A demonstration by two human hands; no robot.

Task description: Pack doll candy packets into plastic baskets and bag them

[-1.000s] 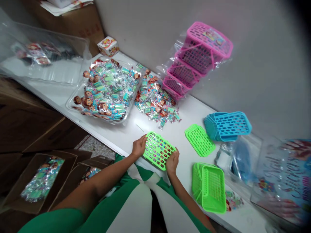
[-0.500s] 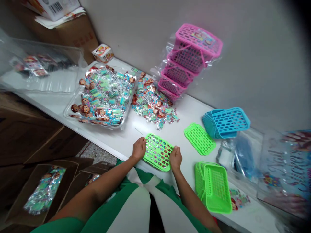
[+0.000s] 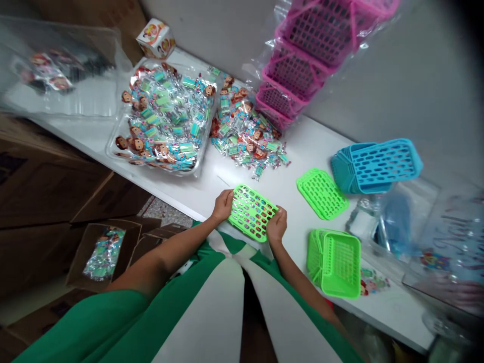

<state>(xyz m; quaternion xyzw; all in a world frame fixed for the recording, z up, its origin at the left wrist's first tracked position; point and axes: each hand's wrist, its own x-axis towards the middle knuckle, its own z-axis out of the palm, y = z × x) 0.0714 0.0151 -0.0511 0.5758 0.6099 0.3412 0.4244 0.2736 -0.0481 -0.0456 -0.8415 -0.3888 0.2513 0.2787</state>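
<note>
Between my two hands is a green basket topped with a slotted green lid [image 3: 252,214]; small shiny, colourful pieces show through the slots. My left hand [image 3: 224,205] grips its left end, and my right hand [image 3: 277,225] is closed round its right end. Both hands are near the table's front edge. Just beyond lies a loose heap of small clear packets [image 3: 249,133] with doll-like figures and green strips. Right of my hands are loose green lids [image 3: 322,193] and a nested stack of green baskets [image 3: 342,264].
A clear tray [image 3: 200,161] piled with packets stands at left, by a small printed box [image 3: 156,39]. Pink baskets [image 3: 298,70] in plastic lean at the wall. Blue baskets [image 3: 374,166] stand at right. Below left, a carton [image 3: 81,252] holds more packets on the floor.
The camera view has shifted, so most table items appear higher in the picture. Both hands keep hold of the lidded green basket, which stays in about the same place over the table edge.
</note>
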